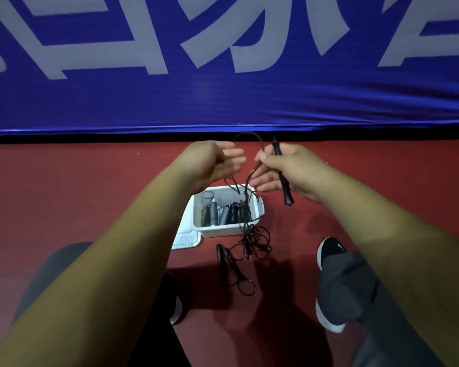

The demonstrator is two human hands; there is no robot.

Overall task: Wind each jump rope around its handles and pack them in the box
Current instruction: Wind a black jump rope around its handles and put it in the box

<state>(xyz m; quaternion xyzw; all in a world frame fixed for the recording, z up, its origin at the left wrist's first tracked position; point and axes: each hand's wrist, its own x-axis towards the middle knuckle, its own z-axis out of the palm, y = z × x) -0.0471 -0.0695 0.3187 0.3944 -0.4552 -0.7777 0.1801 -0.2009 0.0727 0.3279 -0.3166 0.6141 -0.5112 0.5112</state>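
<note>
Right hand point(284, 170) clamped on slim black jump-rope handle point(286, 189), cord unwound | left hand point(217, 162) open, fingers apart, blurred | white plastic box point(223, 231) holds several wound ropes point(224, 214) | loose black rope point(233, 266) on floor, apparently outstanding

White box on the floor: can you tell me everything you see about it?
The white box is an open-topped, plastic-looking tub standing upright on the red floor. Inside lie several wound ropes, black and grey coils. A flat white piece, perhaps its lid, lies against its left side. A loose black rope hangs across its right end to the floor; whether they touch is unclear.
</note>
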